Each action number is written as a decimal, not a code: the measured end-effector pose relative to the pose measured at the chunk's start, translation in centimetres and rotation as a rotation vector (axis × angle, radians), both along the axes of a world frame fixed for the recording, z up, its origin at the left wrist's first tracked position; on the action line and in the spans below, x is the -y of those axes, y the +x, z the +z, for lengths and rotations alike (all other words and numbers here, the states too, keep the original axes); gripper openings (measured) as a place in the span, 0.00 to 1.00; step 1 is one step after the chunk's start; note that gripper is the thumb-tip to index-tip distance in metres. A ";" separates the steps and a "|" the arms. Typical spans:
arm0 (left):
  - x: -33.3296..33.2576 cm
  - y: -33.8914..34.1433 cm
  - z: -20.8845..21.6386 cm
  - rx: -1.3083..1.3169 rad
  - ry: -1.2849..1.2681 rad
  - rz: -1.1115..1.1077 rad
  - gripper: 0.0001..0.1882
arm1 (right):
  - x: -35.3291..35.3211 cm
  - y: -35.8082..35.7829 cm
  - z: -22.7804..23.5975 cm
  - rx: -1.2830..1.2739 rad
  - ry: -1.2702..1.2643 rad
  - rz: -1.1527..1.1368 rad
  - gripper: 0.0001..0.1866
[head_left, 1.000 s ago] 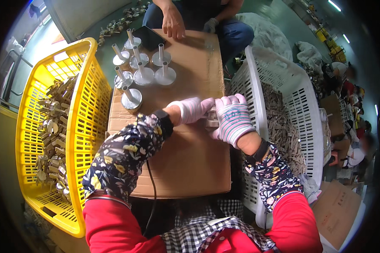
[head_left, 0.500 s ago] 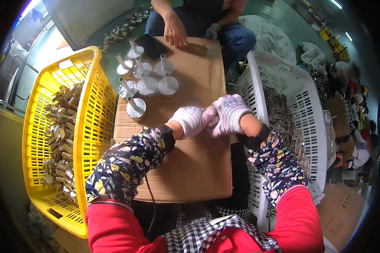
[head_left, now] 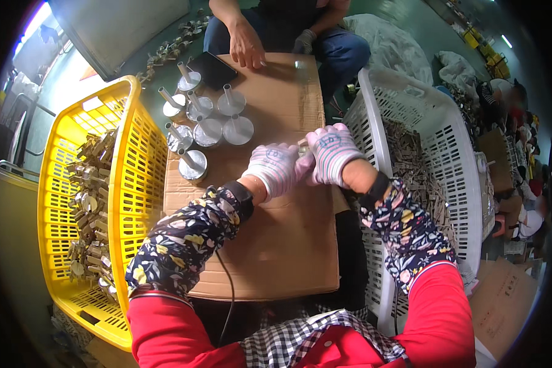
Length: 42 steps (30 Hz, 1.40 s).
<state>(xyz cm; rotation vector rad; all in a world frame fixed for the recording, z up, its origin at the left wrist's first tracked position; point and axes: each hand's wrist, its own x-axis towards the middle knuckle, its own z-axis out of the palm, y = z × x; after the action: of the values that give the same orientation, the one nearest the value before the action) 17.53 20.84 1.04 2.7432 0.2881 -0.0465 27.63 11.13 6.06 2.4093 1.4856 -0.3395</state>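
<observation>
Both gloved hands are meeting over the cardboard-topped desk [head_left: 270, 245]. The left hand [head_left: 276, 168] and right hand [head_left: 332, 153] are pressing together around a small metal part [head_left: 302, 149], only a sliver of it showing between the fingers, so each grip is closing on that piece just above the board, near its right edge.

The risk, as I judge it: the part is tiny and the knit gloves are thick, so a loose pinch could be letting it slip and drop off into the white basket [head_left: 454, 159] of similar pieces. A wide left elbow could also be knocking the metal discs with stems [head_left: 208, 129] standing nearby.

Against half a second ago, the hands are sitting slightly higher and further right, still locked together; the discs and the yellow basket [head_left: 135, 184] are staying put.
</observation>
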 end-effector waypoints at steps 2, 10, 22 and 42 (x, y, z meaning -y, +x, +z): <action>-0.4 0.4 0.0 -0.043 -0.101 0.009 0.19 | -0.8 0.6 0.5 -0.088 -0.077 0.014 0.37; -5.3 6.5 -2.1 -0.236 -0.369 0.126 0.34 | -1.1 1.1 -2.7 0.340 0.029 0.028 0.46; -8.3 9.3 -4.3 0.057 -0.276 0.138 0.29 | -5.0 3.7 -0.4 0.428 0.050 0.132 0.44; -7.8 13.8 1.8 0.095 -0.236 0.350 0.31 | -9.5 12.2 3.5 -0.030 -0.025 -0.002 0.26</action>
<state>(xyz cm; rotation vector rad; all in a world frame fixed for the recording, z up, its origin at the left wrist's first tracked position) 31.37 28.65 2.80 2.4174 0.6840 0.1348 39.88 20.59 9.53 2.3965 1.4822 -0.3941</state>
